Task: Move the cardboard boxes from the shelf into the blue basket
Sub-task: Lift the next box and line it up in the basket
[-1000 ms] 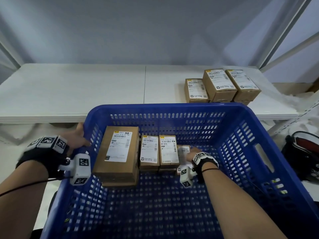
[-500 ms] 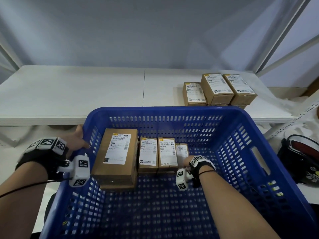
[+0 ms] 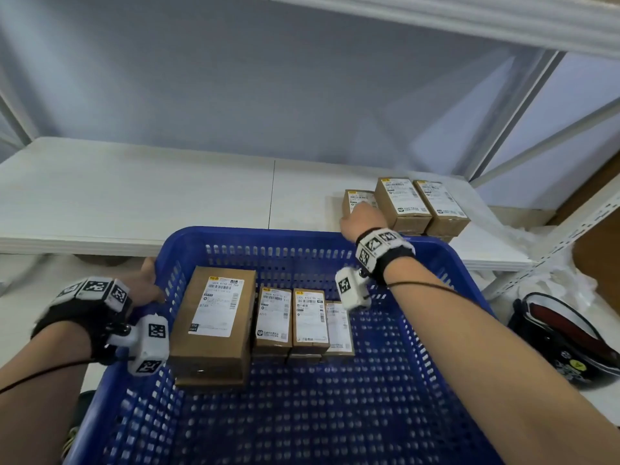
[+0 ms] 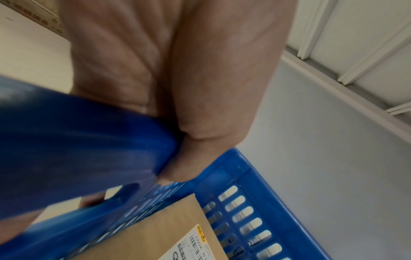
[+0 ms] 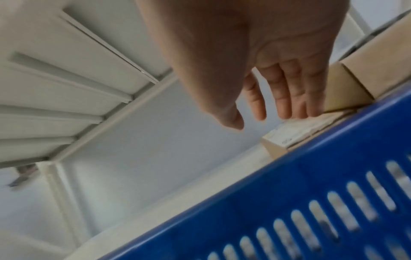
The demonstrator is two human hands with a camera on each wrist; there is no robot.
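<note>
The blue basket sits in front of me below the white shelf. Inside it lie one large cardboard box and three small ones side by side. My left hand grips the basket's left rim, thumb inside the wall. My right hand reaches over the far rim with straight, spread fingers just above a small labelled box on the shelf. It holds nothing. Two more boxes stand to that box's right.
A black and red bag lies on the floor at the right, beside a white perforated shelf upright. An upper shelf board runs overhead. The shelf's left and middle show bare white surface.
My right hand has let go of a small box in the basket, risen over the far rim and reached the boxes on the shelf. My left hand stays on the rim.
</note>
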